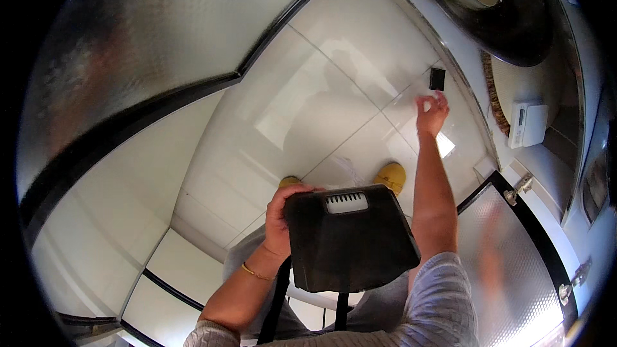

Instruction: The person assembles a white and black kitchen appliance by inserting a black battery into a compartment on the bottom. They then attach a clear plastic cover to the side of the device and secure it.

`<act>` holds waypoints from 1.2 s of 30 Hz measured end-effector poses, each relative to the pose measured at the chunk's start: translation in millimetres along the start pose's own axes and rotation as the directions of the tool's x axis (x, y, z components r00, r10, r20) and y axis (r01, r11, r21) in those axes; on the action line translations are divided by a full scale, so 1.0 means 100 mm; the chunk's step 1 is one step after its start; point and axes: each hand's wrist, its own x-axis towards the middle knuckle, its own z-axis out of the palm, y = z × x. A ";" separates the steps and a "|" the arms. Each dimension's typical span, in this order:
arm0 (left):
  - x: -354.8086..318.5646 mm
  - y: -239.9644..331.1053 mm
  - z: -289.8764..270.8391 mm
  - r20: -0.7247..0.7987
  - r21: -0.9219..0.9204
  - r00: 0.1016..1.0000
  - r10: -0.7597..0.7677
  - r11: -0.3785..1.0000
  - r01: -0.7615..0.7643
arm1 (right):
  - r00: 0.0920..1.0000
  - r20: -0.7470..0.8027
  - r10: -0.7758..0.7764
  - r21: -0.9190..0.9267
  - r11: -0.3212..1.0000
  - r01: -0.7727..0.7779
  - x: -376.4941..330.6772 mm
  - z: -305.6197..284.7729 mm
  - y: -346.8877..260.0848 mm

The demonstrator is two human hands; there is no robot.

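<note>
My left hand (280,220), with a thin gold-coloured bracelet at the wrist, grips the left edge of a flat, black, squarish panel (353,244). Near its far edge the panel has a small rounded window with a white strip and dark tick marks, like a bathroom scale's dial. Two dark straps hang below it, in front of my lap. My right arm is stretched forward. Its hand (432,114) is curled, thumb and index finger bent toward each other. Just beyond the fingertips is a small black rectangular thing (437,79); whether they touch it, I cannot tell.
Glossy white tiles (340,122) cover the floor, with my yellow shoes (390,177) on them. A dark basin (514,19) holding a perforated metal container and a white device (528,124) stand on the right. A textured-glass cabinet door (514,270) hangs open at lower right.
</note>
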 end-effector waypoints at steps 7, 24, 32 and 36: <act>0.04 0.01 -0.05 0.003 0.095 1.000 0.009 0.995 -0.009 | 0.872 0.321 0.370 -0.147 0.929 -0.340 0.56 0.19 0.08; 0.00 0.02 0.01 -0.037 0.079 0.999 -0.024 0.997 0.027 | 0.934 0.237 0.266 0.345 0.876 -0.337 0.23 -0.01 0.50; 0.08 -0.01 -0.07 -0.061 0.092 0.998 0.013 0.996 -0.007 | 0.858 0.403 0.317 -0.191 0.947 -0.260 0.51 0.01 0.03; 0.02 -0.01 -0.05 -0.092 0.097 0.996 -0.008 0.995 0.017 | 0.801 0.457 0.387 0.099 0.873 -0.478 0.29 -0.05 0.13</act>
